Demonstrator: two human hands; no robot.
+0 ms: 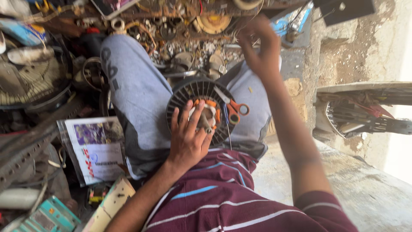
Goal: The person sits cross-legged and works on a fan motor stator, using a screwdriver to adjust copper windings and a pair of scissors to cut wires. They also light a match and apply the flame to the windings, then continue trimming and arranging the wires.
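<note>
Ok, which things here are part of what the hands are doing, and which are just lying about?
In use:
- round black slotted motor part with orange windings, on the lap under the left hand
- orange-handled scissors resting on it
- right hand, raised

Lying about:
- printed paper sheet
- grey fan grille
- teal plastic box

The person sits with a round black motor stator [198,109] resting in the lap, on grey trousers [139,92]. The left hand [189,139] lies spread on the stator's centre, fingers over its orange-taped windings. Orange-handled scissors [234,109] lie on the stator's right edge. The right hand [259,47] is raised, blurred, fingers loosely curled, holding nothing that can be made out. A printed leaflet [95,150] lies on the floor beside the left knee, among scattered metal parts [189,53].
</note>
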